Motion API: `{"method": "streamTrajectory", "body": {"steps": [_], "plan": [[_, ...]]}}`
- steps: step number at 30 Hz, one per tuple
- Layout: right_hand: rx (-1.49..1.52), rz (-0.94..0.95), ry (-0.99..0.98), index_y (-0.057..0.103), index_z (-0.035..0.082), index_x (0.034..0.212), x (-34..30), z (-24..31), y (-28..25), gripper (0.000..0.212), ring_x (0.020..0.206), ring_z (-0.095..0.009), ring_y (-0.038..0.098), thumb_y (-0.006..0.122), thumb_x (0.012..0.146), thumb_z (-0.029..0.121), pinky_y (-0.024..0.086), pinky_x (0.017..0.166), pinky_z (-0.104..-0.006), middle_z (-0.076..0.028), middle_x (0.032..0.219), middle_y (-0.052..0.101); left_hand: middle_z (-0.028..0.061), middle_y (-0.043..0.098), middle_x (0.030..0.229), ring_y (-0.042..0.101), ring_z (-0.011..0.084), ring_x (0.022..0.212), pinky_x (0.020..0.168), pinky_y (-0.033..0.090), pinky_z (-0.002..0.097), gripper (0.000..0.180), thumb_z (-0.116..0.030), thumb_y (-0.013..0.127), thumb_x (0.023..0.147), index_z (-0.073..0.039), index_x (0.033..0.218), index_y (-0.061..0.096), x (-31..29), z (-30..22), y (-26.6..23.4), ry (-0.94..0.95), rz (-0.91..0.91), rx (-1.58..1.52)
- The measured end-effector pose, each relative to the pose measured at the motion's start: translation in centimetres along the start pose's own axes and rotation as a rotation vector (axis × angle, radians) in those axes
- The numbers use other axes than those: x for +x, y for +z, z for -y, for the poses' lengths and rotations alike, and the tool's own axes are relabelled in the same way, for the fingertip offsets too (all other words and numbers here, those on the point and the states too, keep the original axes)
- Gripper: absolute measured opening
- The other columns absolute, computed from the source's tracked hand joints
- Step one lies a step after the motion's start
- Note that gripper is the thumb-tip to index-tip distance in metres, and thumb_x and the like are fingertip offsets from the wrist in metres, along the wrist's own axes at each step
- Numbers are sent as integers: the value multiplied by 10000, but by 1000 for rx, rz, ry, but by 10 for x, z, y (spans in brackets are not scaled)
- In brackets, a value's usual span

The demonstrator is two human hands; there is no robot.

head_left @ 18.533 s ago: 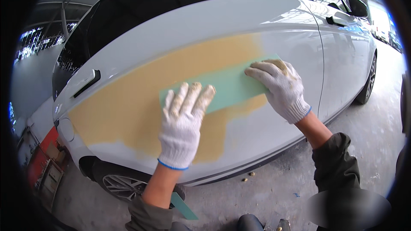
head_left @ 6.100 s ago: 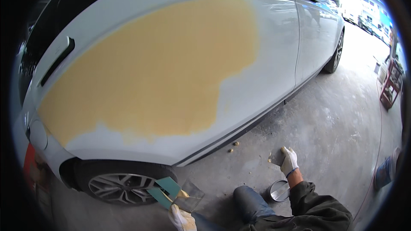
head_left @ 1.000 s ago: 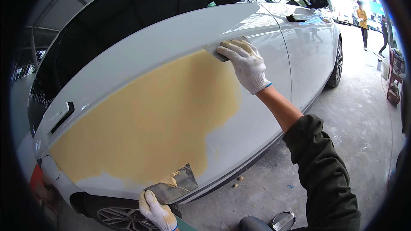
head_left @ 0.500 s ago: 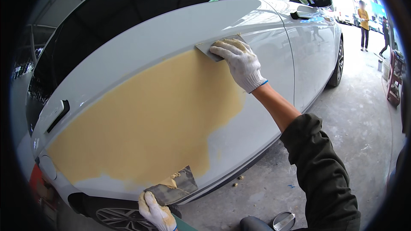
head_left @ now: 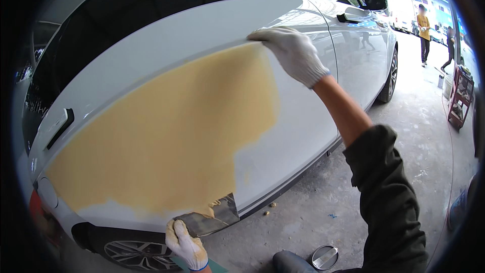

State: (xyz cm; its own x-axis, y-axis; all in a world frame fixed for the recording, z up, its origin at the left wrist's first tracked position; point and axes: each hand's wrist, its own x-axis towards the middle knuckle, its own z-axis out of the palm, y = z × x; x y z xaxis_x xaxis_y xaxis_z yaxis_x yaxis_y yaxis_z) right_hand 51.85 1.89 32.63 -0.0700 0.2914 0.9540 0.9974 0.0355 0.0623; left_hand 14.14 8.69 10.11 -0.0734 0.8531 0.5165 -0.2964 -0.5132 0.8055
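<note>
Beige body filler (head_left: 166,131) coats a broad patch across the white car's side panel (head_left: 298,126). My right hand (head_left: 293,53), in a white knit glove, is closed at the patch's upper right edge, fingers pointing left. The putty spreader it held a moment earlier is hidden behind the hand now. Low in front of the car, my gloved left hand (head_left: 186,245) grips a flat grey metal putty plate (head_left: 204,224) by its left end. A dollop of filler (head_left: 209,208) sits on the plate's upper edge. Filler smears both gloves.
A rear wheel (head_left: 136,253) is below the panel. On the concrete floor lie a round tin lid (head_left: 325,257) and filler crumbs (head_left: 273,205). A red tool cart (head_left: 461,98) stands at right. Farther off are a person in yellow (head_left: 423,33) and another in dark clothes (head_left: 449,48).
My right hand has turned and risen slightly at the patch's upper right edge; its spreader has gone from sight. The left hand still holds the plate. The view has shifted slightly.
</note>
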Motion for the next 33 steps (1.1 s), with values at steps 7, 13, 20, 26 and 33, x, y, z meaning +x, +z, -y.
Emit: {"method": "streamTrajectory", "body": {"steps": [7, 13, 20, 26, 33], "plan": [[1271, 628, 485, 630, 71, 1299, -161, 120, -16, 358, 1029, -145, 663, 648, 946, 120, 548, 911, -309, -89, 1214, 690, -25, 475, 733, 442, 95, 681, 599, 381, 270, 176, -130, 546, 939, 15, 841, 548, -13, -19, 2, 118, 181, 315], [788, 891, 137, 640, 189, 1312, -256, 101, 3, 419, 987, -130, 674, 609, 923, 36, 547, 874, -311, -69, 1207, 699, 33, 530, 846, 509, 129, 776, 704, 457, 275, 226, -168, 513, 977, 43, 923, 575, -9, -23, -2, -53, -18, -118], [-103, -195, 224, 736, 147, 1066, -126, -34, -4, 201, 980, -264, 689, 593, 932, 107, 542, 861, -372, -77, 1080, 726, 96, 590, 954, 548, 183, 842, 799, 456, 326, 299, -193, 507, 1008, 93, 1055, 577, -25, -24, -60, 124, 11, 436], [-340, -305, 57, 734, 198, 1079, -58, -91, 3, 261, 1126, -228, 611, 558, 916, 94, 467, 976, -363, 11, 1153, 709, 149, 664, 928, 611, 212, 786, 716, 508, 327, 348, -245, 580, 985, 97, 1032, 626, -34, -34, -65, -58, -93, 182], [-386, -220, -12, 733, 191, 1088, -50, -103, 17, 303, 1153, -221, 609, 564, 887, 39, 468, 1015, -360, 11, 1171, 704, 158, 670, 905, 618, 214, 773, 701, 512, 334, 330, -217, 546, 1004, 102, 971, 624, -32, -34, -64, 0, -78, 254]]}}
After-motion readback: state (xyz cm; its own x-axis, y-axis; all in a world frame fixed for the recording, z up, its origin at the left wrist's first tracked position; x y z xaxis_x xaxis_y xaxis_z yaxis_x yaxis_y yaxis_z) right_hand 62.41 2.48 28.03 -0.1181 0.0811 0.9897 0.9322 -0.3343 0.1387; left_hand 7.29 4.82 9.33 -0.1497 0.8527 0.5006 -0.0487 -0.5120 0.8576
